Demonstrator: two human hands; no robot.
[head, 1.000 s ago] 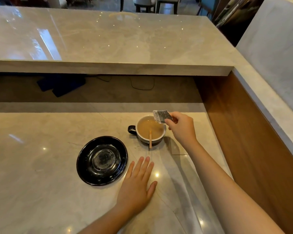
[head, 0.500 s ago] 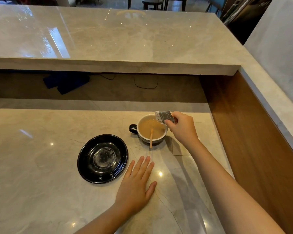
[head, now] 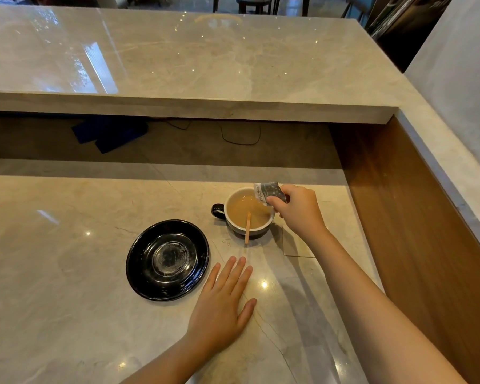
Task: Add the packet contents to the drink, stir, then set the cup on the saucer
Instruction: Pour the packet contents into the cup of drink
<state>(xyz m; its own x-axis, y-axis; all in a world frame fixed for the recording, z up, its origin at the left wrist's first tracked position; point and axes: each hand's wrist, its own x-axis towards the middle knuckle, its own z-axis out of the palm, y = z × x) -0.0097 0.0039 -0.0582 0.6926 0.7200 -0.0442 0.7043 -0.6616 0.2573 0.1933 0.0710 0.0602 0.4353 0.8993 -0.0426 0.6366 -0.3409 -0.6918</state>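
Right hand (head: 298, 210) pinched shut on a small grey packet (head: 269, 192), thumb and fingers clamped on its lower right corner. Packet tilted, jutting up and left of that grip, its free end over the right rim of the cup (head: 248, 214). Cup just left of and below the grip, standing on the table (head: 67, 245), filled with pale brown drink, dark handle pointing away to the left. Wooden stirrer (head: 247, 228) leaning in the drink, its end over the near rim. Black saucer (head: 167, 259) further left and nearer, apart from the cup. Left hand (head: 222, 306) flat and open on the table, holding nothing, beside the saucer's right edge.
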